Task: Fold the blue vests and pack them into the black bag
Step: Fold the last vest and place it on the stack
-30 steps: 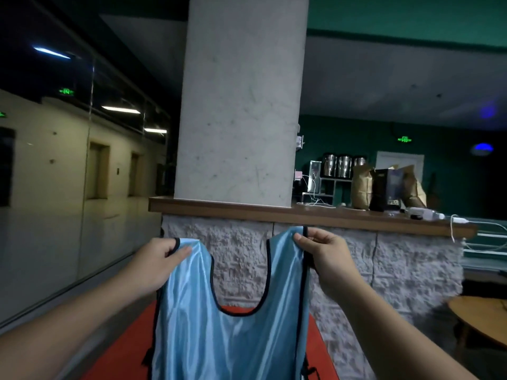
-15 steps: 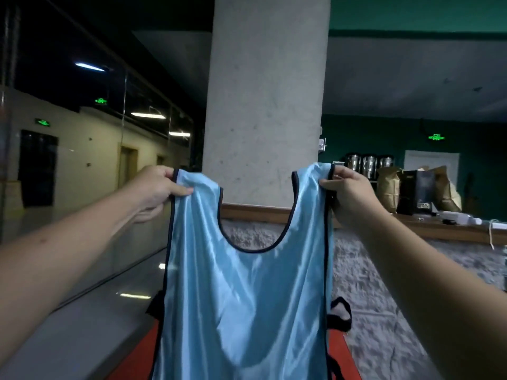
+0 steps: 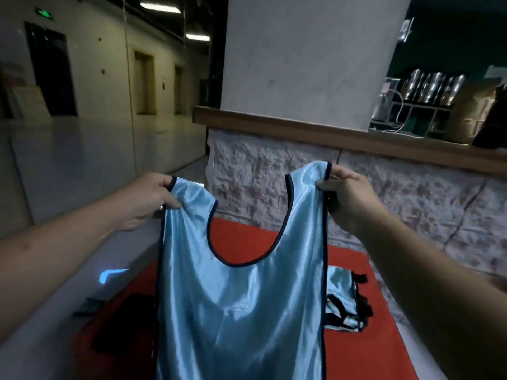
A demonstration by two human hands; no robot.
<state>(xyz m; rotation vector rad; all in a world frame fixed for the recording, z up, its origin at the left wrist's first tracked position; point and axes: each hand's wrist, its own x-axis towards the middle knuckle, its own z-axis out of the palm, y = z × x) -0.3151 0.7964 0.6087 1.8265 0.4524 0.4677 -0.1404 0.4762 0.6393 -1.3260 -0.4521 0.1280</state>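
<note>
Left hand: we are pinching the blue vest strap in our fingers.
Right hand: pinching the other strap.
Red surface: carrying folded vests, black bag.

No text, label or number can be read; a green sign glows on the corridor wall, too blurred to make out.

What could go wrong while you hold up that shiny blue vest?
The vest hangs from just the shoulder straps, pinched by the left hand and right hand; the slick fabric could slip free. Hanging there, it hides part of the black bag and the other vests on the red mat, so laying it down could mess them up.
</note>
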